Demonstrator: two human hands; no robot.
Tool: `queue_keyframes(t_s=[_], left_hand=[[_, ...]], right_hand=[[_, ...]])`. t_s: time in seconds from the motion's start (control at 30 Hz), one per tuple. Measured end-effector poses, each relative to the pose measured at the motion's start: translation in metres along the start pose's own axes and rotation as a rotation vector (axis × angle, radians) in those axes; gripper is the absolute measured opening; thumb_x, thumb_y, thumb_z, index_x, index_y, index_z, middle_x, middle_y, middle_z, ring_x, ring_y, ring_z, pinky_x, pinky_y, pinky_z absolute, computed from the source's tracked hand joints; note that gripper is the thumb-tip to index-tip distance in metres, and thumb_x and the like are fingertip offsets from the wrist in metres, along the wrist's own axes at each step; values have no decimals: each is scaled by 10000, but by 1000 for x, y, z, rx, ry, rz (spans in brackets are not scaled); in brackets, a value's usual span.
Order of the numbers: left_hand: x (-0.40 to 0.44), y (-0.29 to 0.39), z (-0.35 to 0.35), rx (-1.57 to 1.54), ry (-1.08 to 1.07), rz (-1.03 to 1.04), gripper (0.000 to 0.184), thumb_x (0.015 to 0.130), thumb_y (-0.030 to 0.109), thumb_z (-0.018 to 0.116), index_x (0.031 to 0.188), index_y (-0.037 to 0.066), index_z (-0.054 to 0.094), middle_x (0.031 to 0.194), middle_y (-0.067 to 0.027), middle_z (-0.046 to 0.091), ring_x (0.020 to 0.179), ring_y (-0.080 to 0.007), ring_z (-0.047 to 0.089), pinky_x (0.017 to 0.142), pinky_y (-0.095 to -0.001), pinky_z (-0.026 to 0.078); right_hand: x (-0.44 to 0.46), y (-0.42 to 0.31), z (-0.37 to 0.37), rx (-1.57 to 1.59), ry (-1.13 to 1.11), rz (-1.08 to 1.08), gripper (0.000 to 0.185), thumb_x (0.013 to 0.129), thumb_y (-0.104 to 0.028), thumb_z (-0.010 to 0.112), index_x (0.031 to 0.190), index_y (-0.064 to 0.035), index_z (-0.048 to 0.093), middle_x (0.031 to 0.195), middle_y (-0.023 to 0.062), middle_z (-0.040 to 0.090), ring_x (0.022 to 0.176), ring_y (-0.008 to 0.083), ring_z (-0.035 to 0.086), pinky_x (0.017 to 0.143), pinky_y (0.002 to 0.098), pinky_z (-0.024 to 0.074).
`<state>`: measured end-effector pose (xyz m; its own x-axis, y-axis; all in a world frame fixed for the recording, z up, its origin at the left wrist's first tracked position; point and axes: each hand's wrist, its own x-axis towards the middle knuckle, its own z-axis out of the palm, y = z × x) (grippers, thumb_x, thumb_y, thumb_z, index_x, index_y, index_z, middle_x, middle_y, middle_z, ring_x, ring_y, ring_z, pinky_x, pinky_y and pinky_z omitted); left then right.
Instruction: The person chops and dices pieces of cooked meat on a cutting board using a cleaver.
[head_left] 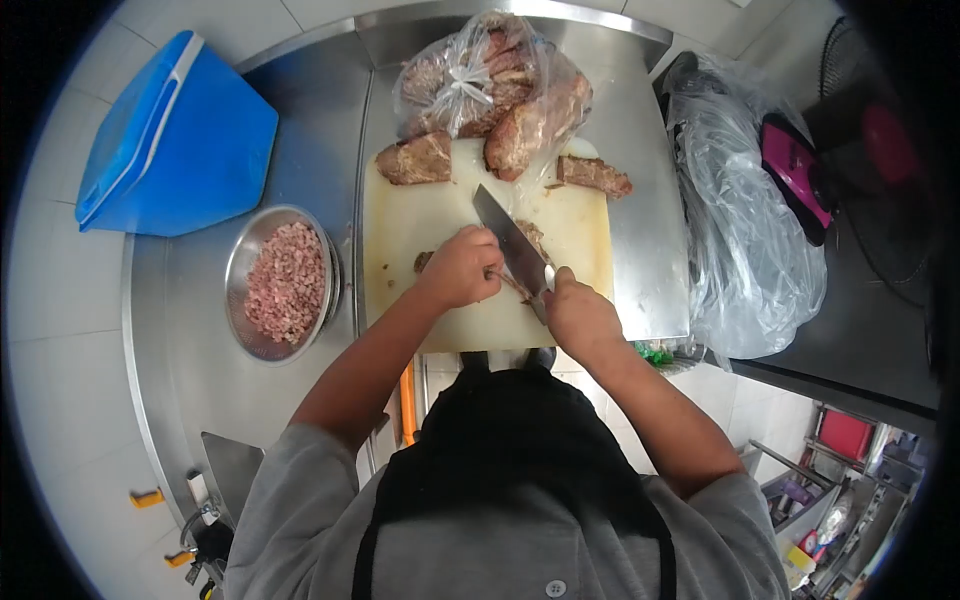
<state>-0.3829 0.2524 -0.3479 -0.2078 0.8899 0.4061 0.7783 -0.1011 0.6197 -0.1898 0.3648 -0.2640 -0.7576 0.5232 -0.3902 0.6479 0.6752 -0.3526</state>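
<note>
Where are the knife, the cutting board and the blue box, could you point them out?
Knife (514, 241): head view, on the middle of the blade.
Cutting board (400, 225): head view, on a bare stretch near its left edge.
Blue box (208, 158): head view, on its side wall.

Here's the knife (511, 240), broad blade slanting over the pale board (400, 222); brown meat (515, 287), a thin strip, right beside it!

1. Cutting board (395, 220) on counter (645, 290); o'clock from its centre.
2. Knife (512, 240) over board, tip toward 11.
3. Left meat chunk (415, 160) 11, right meat chunk (597, 176) 2, on board.
4. Bagged meat (490, 75) 12, farther back.
5. Colander (275, 351) 9, diced meat (288, 280) inside.
6. Cooler (205, 150) 10, behind colander.
7. Plastic bags (740, 220) 3.
</note>
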Motion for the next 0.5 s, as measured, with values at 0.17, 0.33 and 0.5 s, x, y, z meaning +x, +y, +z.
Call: queue_keyframes(t_s=[0.17, 0.33, 0.5], left_hand=[[-12, 21, -58, 175, -373, -240, 208, 647, 73, 749, 841, 39, 684, 966, -100, 641, 942, -321, 612, 844, -401, 528], [-16, 21, -59, 213, -95, -165, 181, 716, 93, 759, 882, 56, 698, 1009, -100, 653, 1000, -316, 623, 871, -392, 533], [-8, 32, -5, 26, 26, -218, 166, 747, 73, 758, 897, 54, 689, 1058, -101, 640, 1033, -318, 612, 897, -397, 524]], right_hand=[[-22, -4, -29, 72, -6, 40, 248, 1008, -231, 541, 1073, 6, 509, 881, 279, 707, 869, 461, 697, 786, 540, 549], [-38, 33, -52, 139, 116, 88, 276, 979, -231, 590, 1035, 36, 547, 910, 316, 687, 911, 490, 670, 832, 557, 527], [-48, 46, -57, 117, 31, 84, 291, 977, -237, 590, 1032, 47, 558, 937, 323, 684, 934, 488, 668, 851, 553, 522]])
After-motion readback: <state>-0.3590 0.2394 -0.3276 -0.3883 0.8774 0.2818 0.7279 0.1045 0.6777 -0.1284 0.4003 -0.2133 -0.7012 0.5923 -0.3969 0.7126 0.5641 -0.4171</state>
